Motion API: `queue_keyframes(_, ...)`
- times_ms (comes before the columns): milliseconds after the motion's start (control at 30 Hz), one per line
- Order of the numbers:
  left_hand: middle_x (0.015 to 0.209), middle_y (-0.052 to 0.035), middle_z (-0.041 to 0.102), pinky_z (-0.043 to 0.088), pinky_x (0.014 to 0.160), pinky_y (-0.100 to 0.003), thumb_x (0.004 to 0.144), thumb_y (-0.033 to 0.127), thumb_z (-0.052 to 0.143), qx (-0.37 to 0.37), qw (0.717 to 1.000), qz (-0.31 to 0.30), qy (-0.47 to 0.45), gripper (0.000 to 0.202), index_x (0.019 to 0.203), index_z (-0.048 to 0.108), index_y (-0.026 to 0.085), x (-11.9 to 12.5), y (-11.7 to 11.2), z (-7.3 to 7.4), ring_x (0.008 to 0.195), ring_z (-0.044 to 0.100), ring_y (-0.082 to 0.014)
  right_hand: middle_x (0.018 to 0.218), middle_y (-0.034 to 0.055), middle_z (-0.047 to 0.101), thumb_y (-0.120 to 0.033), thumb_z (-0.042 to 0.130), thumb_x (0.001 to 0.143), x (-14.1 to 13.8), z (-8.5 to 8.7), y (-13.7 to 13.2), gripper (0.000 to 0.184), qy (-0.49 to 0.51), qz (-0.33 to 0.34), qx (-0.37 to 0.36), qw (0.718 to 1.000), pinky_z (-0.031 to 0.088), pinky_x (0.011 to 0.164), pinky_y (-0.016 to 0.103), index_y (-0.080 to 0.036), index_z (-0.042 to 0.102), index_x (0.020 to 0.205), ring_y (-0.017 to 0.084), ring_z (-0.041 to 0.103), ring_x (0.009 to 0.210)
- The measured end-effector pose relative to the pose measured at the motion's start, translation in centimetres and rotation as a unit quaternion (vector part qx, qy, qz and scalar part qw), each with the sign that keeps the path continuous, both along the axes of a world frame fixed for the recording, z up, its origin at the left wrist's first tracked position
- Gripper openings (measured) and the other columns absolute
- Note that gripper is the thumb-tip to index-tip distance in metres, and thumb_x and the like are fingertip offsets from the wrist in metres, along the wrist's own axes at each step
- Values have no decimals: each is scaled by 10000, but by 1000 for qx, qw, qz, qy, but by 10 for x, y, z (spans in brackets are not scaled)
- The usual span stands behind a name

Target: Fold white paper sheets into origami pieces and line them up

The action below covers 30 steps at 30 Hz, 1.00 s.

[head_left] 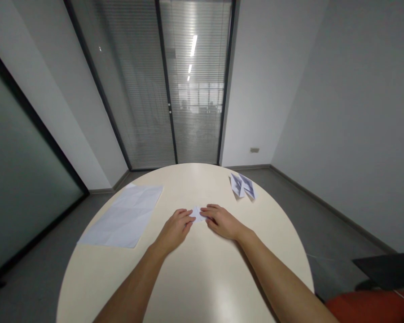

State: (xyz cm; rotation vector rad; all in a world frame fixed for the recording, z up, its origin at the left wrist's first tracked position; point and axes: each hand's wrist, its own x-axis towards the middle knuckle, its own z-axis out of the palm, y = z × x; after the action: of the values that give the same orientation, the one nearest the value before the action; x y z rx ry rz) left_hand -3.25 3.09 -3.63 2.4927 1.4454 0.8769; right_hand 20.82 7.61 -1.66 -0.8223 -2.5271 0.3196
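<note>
Between my two hands, near the middle of the round table, is a small folded piece of white paper [197,214]. My left hand [177,229] grips its left end, thumb and fingers pressed together on it. At the opposite end my right hand [224,222] pinches the paper in the same way. Much of the piece is hidden under the fingers, so its full shape cannot be made out. Both forearms come in from the near side, low over the table.
Large creased white sheets [124,217] lie on the left of the pale round table [188,287]. Two folded paper pieces [237,185] stand near the far right edge. Beyond the table are glass doors with blinds [195,134]. A black flat object [387,269] and something red are at lower right.
</note>
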Motion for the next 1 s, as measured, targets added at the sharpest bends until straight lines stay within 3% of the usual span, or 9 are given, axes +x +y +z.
queue_keyframes(167, 1311, -65, 689, 465, 1109, -466, 956, 196, 584, -15, 1000, -9, -10, 239, 1131, 745, 223, 0, -2, 2, 1271, 536, -241, 1341, 161, 663, -128, 576, 857, -1, 6, -3, 340, 0, -9, -15, 1000, 402, 1143, 498, -133, 714, 1168, 316, 523, 1343)
queue_keyframes(333, 1327, -65, 675, 435, 1137, -492, 917, 193, 633, -7, 999, -32, -19, 179, 1055, 741, 232, 1, -4, 4, 1317, 513, -254, 1182, 126, 722, -161, 553, 933, -2, 6, -3, 179, 41, 12, -28, 999, 472, 1036, 422, -175, 711, 1016, 247, 636, 1147)
queue_keyframes(567, 1352, -48, 671, 444, 1132, -458, 915, 178, 626, -44, 999, -19, -20, 221, 1110, 716, 232, 2, -5, 4, 1345, 501, -257, 1259, 106, 713, -245, 599, 960, 6, -1, 4, 226, 37, 13, -38, 998, 428, 1093, 454, -224, 744, 1132, 256, 599, 1233)
queue_keyframes(800, 1238, -53, 727, 525, 994, -398, 903, 200, 641, -38, 999, 9, -21, 195, 1065, 744, 233, 0, -9, 12, 1130, 605, -234, 1264, 113, 718, -250, 659, 912, 16, 3, 6, 235, 23, -5, -73, 997, 425, 1099, 492, -234, 778, 1115, 284, 603, 1248)
queue_keyframes(1000, 1183, -27, 751, 532, 934, -390, 926, 230, 620, -29, 999, 20, -11, 181, 1055, 745, 250, 0, -10, 14, 1028, 639, -228, 1198, 101, 744, -252, 703, 868, 16, 6, 5, 242, 30, -2, -58, 998, 469, 1053, 435, -229, 782, 1096, 278, 621, 1211)
